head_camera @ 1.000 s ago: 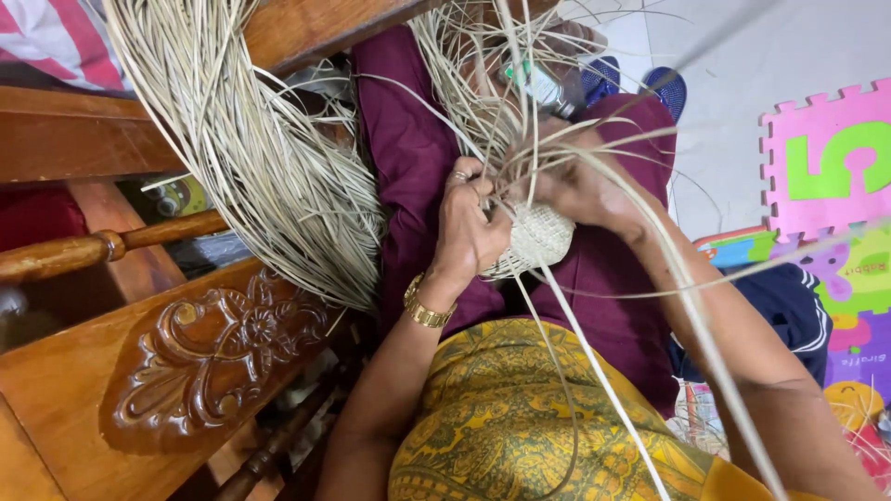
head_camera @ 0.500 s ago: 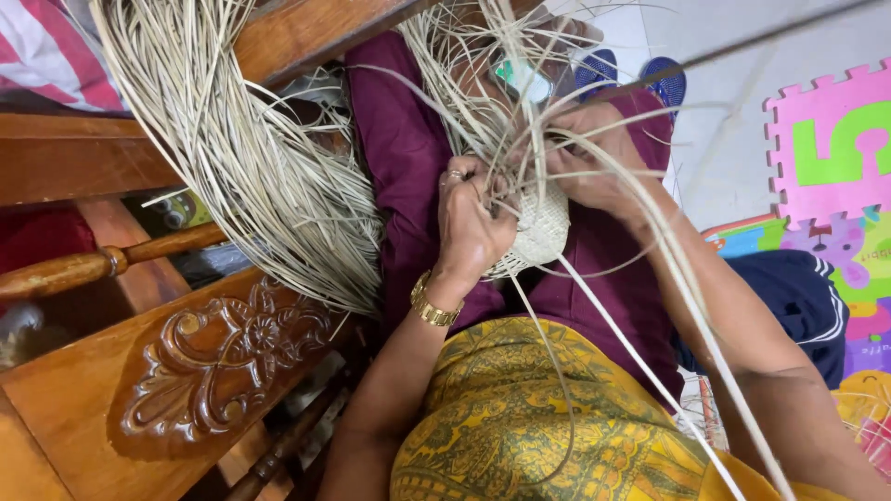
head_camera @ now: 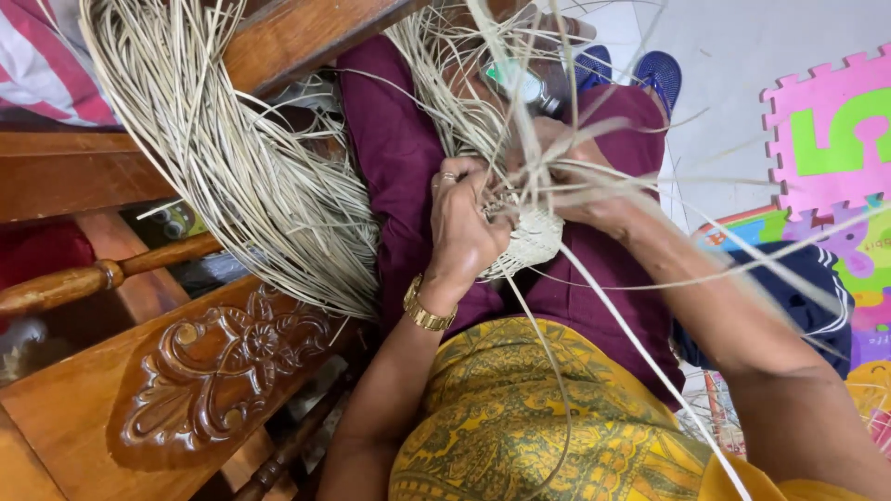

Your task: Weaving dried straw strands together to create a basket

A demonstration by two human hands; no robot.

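A small pale woven piece [head_camera: 536, 239] of thin cane strips rests on my lap over a maroon cloth [head_camera: 399, 158]. My left hand [head_camera: 464, 223], with a ring and a gold bracelet at the wrist, presses on its left side and grips it. My right hand [head_camera: 585, 181] holds the right side and pinches loose strips [head_camera: 650, 176] that fan out to the right and downward. Many strips cross in front of both hands and hide some fingers.
A thick bundle of cane strips [head_camera: 241, 176] hangs over a carved wooden chair frame [head_camera: 213, 380] on the left. A yellow patterned skirt [head_camera: 538, 436] covers my legs. Blue slippers [head_camera: 631, 70] lie on the floor ahead. Coloured foam puzzle mats [head_camera: 826, 130] are at the right.
The view has shifted slightly. My right hand has pulled strips outward to the right; my left hand stays pressed on the woven piece.
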